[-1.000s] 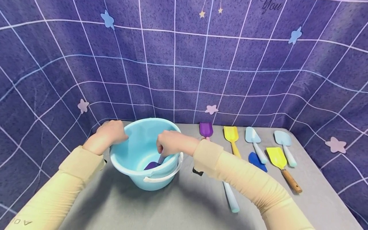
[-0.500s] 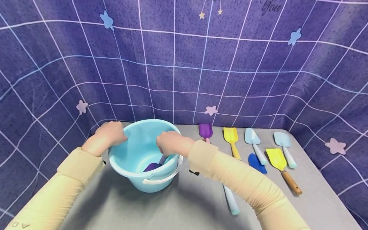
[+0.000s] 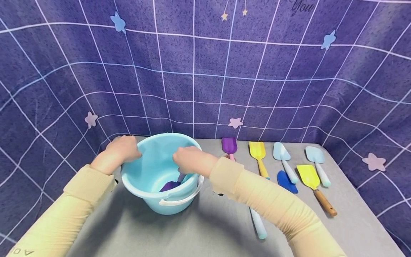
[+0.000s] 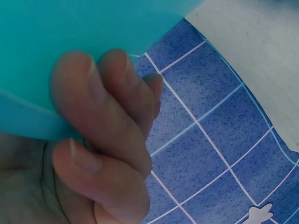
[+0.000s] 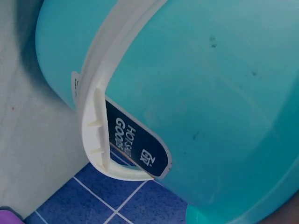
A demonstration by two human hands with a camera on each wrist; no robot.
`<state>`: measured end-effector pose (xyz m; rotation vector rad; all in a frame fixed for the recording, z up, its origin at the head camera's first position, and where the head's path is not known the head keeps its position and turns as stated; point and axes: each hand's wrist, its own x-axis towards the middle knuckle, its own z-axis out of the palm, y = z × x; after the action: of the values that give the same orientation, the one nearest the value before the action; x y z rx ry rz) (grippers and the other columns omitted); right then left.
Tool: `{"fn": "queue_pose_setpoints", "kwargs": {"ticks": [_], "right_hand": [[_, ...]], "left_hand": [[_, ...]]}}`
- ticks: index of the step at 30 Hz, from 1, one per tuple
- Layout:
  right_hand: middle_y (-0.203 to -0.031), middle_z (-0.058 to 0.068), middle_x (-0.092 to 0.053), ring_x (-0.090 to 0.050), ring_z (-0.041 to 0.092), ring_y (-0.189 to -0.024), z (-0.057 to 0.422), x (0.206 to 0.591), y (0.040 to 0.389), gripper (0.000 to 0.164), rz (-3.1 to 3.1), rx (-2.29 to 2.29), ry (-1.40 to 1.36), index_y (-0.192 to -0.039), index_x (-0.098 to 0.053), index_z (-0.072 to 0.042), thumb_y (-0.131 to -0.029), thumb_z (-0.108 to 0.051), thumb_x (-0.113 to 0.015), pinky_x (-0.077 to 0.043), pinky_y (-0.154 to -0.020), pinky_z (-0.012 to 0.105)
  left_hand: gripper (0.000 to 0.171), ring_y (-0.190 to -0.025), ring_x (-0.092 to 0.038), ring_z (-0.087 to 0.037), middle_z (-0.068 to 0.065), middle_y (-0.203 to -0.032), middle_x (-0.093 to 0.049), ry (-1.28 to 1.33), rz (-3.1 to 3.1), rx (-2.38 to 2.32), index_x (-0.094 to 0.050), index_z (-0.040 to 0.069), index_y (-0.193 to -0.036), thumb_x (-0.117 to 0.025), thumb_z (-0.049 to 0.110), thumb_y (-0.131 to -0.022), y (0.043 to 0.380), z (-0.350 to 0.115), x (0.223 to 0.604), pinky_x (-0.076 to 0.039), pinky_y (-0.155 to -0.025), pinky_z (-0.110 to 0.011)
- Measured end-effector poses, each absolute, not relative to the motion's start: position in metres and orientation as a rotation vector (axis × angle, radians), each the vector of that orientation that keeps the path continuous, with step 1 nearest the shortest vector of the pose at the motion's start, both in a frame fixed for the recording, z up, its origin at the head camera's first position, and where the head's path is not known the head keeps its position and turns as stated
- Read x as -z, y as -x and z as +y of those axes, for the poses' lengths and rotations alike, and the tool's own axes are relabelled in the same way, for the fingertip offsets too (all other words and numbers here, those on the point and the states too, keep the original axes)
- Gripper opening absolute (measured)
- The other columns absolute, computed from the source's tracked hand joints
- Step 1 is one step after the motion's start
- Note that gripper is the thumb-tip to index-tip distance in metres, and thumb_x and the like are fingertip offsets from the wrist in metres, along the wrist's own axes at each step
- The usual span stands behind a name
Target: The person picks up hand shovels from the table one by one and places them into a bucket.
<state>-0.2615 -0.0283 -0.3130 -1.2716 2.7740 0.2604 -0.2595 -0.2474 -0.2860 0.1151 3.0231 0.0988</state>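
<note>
Head view: grips bucket (image 3: 157, 166) by the rim in bent left hand (image 3: 124, 148), near the far edge of the surface (image 3: 192, 235); holds purple scoop (image 3: 169, 186) by its handle inside, in curled right hand (image 3: 190, 158). Shows other scoops (image 3: 309, 176) toward far right corner.

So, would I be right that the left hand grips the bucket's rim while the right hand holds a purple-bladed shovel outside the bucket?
Not quite: the right hand holds the purple-bladed shovel inside the bucket, as the head view shows.
</note>
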Motion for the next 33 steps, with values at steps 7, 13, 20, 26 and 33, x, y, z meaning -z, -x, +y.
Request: {"fn": "queue_pose_setpoints", "kwargs": {"ticks": [7,13,20,26,33], "right_hand": [[-0.076,-0.004,-0.062,-0.051,0.010,-0.066,-0.023,0.307,0.259,0.011,2.835,-0.242,1.362,-0.087,-0.068,-0.015,-0.088,-0.025,-0.064,-0.050,-0.068,0.030],[-0.073,-0.006,-0.060,-0.047,0.010,-0.065,-0.017,0.294,0.252,0.009,2.830,-0.175,1.412,-0.083,-0.068,-0.015,-0.087,-0.022,-0.064,-0.048,-0.068,0.028],[-0.086,-0.005,-0.066,-0.056,0.010,-0.074,-0.007,0.281,0.243,0.012,2.836,-0.156,1.418,-0.094,-0.070,-0.015,-0.088,-0.024,-0.064,-0.050,-0.071,0.030],[-0.093,-0.002,-0.068,-0.062,0.014,-0.079,0.005,0.267,0.238,0.017,2.859,-0.183,1.386,-0.100,-0.069,-0.013,-0.089,-0.024,-0.062,-0.052,-0.074,0.033],[-0.100,0.003,-0.069,-0.066,0.020,-0.090,0.025,0.251,0.241,0.022,2.886,-0.114,1.371,-0.106,-0.069,-0.011,-0.089,-0.024,-0.063,-0.052,-0.079,0.036]], "left_hand": [[0.016,-0.068,-0.053,-0.030,-0.015,-0.076,-0.056,-0.101,3.026,-0.106,-0.056,0.004,-0.072,-0.058,0.020,-0.077,0.259,-0.247,0.287,-0.044,-0.054,-0.038],[0.019,-0.068,-0.054,-0.031,-0.016,-0.077,-0.057,-0.090,3.024,-0.108,-0.058,0.001,-0.076,-0.059,0.020,-0.077,0.259,-0.247,0.287,-0.045,-0.055,-0.039],[0.021,-0.069,-0.054,-0.032,-0.018,-0.079,-0.058,-0.100,3.018,-0.108,-0.059,0.000,-0.078,-0.058,0.020,-0.077,0.259,-0.249,0.286,-0.045,-0.055,-0.040],[0.020,-0.070,-0.054,-0.032,-0.017,-0.079,-0.058,-0.096,3.022,-0.103,-0.058,0.001,-0.076,-0.058,0.021,-0.077,0.260,-0.249,0.287,-0.045,-0.057,-0.041],[0.018,-0.070,-0.052,-0.031,-0.014,-0.074,-0.055,-0.077,3.029,-0.110,-0.055,0.005,-0.070,-0.058,0.021,-0.077,0.259,-0.248,0.288,-0.044,-0.058,-0.039]]}}
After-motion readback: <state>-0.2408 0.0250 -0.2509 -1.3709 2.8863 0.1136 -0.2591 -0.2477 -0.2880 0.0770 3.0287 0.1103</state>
